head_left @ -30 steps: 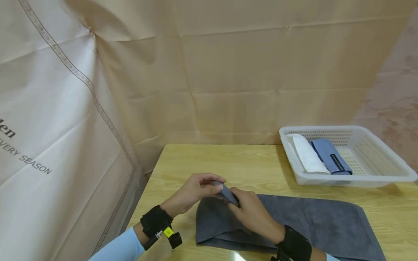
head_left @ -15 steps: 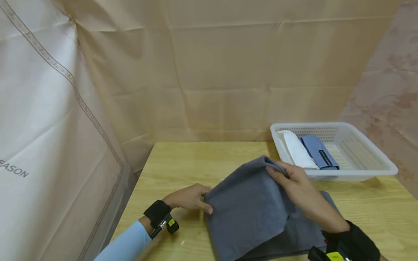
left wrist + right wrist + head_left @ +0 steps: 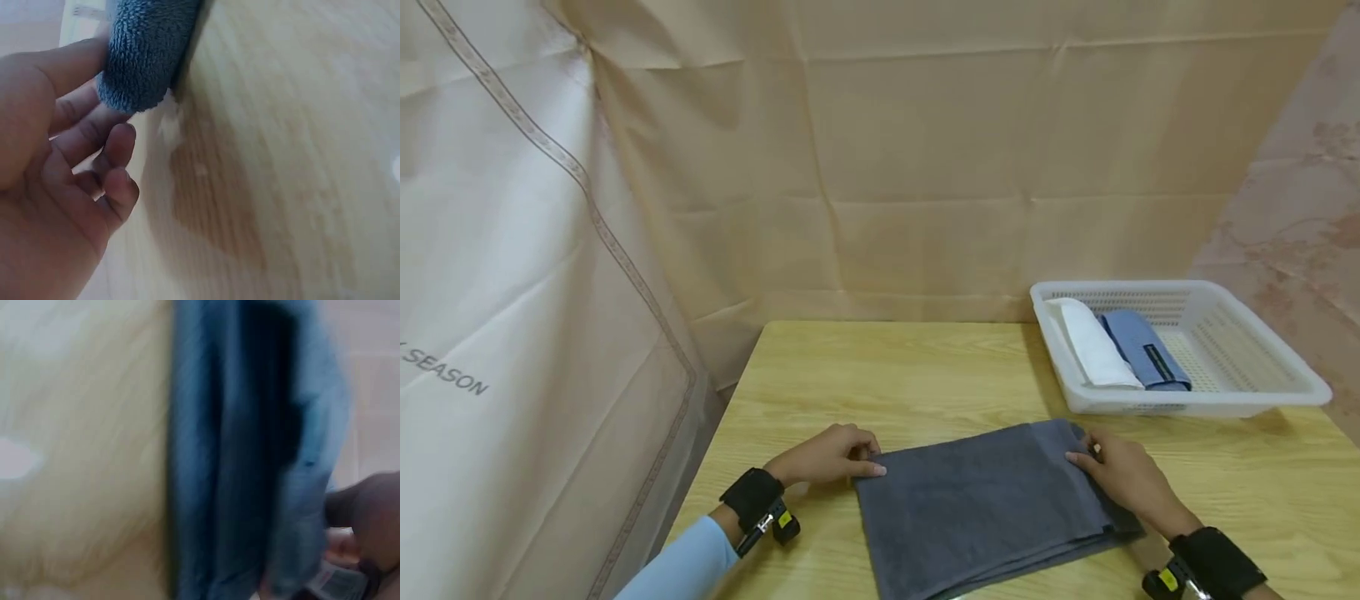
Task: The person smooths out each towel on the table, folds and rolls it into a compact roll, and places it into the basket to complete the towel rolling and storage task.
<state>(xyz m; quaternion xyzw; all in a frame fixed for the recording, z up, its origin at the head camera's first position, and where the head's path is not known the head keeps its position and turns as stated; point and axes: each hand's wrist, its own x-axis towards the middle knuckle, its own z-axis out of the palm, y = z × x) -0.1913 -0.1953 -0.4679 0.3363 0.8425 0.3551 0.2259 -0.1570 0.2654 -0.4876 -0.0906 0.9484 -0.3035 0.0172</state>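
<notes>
A dark grey towel (image 3: 977,508), folded in layers, lies at the front of the table. My left hand (image 3: 823,457) pinches its far left corner between thumb and fingers. In the left wrist view the thumb and index finger close round the looped pile of the towel edge (image 3: 150,56), while the other fingers curl below it. At the far right corner, my right hand (image 3: 1123,479) grips the towel with thumb and fingers. The right wrist view is blurred, showing stacked towel layers (image 3: 250,456) with a small pale label (image 3: 340,584) beside the fingers.
A white perforated plastic basket (image 3: 1262,358) stands at the back right of the wooden table (image 3: 880,367). In its left side lie a rolled white towel (image 3: 1093,346) and a blue one (image 3: 1146,350). Cloth sheets (image 3: 925,167) hang behind and to the left.
The right hand has carried the towel's right end over and lowered it, so the towel went from spread wide, through lifted, to lying flatter and narrower. The left hand has moved to its left corner.
</notes>
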